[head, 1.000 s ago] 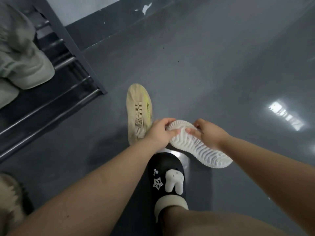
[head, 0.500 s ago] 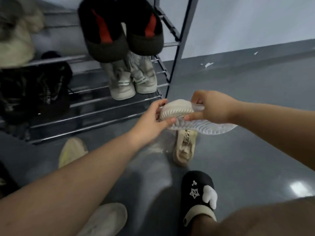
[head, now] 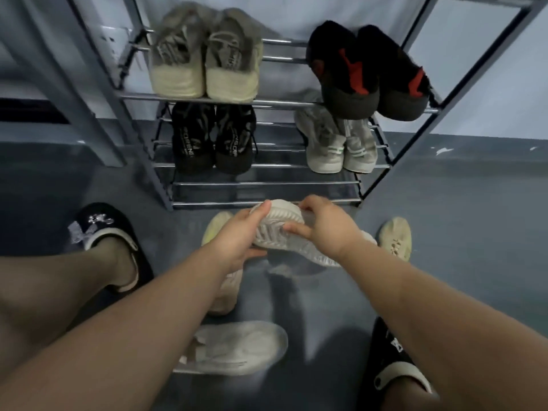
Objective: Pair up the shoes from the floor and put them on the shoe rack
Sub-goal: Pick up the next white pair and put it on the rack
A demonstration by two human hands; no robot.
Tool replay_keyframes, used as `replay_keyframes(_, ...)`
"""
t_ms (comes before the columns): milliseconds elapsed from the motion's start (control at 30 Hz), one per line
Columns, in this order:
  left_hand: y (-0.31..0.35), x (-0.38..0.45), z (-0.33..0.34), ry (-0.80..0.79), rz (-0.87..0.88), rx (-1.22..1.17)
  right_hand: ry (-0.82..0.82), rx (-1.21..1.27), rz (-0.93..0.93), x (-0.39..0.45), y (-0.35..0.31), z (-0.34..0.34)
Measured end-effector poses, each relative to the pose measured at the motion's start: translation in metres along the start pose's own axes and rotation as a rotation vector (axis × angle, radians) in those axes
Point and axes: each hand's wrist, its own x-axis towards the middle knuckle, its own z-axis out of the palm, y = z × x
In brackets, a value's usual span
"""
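You have lifted the pale shoe (head: 289, 232) off the floor and brought it up in front of the shoe rack (head: 267, 183), sole upward. Your left hand (head: 237, 238) curls round its toe end and your right hand (head: 326, 229) pinches it from the other side, fingers clamped on it. Just beyond your fingertips (head: 265, 207) runs the empty bottom shelf. Its likely partner, the cream shoe (head: 396, 237), lies on the floor outside your right wrist, so the pair is probably not yet made
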Motion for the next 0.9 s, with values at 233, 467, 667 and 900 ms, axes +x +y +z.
replay_keyframes(233,-0.032,-0.012,-0.010,0.119,0.070,0.145,0.381,0.480,0.453,-0.050,-0.018,0.071)
replay_keyframes(467,-0.058,-0.029,0.024,0.075,0.277,0.370,0.365,0.992,1.180,-0.039,0.001,0.076)
replay_keyframes(667,-0.079,-0.025,0.050,0.090,0.320,0.476,0.055,1.776,0.995,-0.042,0.022,0.081)
replay_keyframes(900,-0.082,0.009,0.059,0.077,-0.136,0.276,-0.023,1.772,0.832,-0.045,0.065,0.087)
